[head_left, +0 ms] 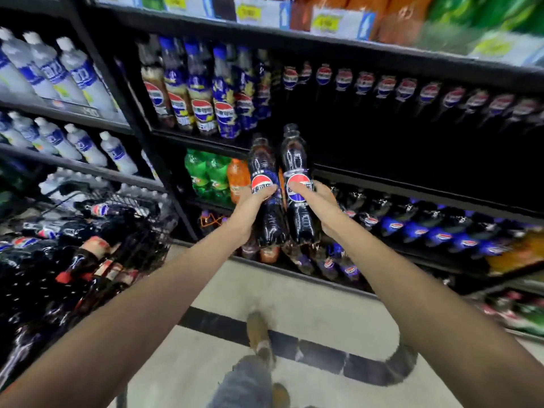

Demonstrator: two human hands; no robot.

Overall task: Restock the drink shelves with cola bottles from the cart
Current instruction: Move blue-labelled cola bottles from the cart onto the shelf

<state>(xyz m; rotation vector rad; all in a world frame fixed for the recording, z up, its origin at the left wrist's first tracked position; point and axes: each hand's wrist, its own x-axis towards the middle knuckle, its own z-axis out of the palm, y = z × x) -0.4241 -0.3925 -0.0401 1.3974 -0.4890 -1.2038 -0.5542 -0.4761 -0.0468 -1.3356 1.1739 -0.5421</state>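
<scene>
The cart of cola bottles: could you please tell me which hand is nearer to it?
Left. The left hand, gripping a cola bottle, is right of the cart; the right hand grips a second bottle beyond it.

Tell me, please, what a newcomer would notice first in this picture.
First, the centre: the left hand grips the left cola bottle and the right hand grips the right cola bottle, upright, side by side. Then the cart at the left, piled with bottles, and the row of cola bottles on the shelf at upper right.
</scene>
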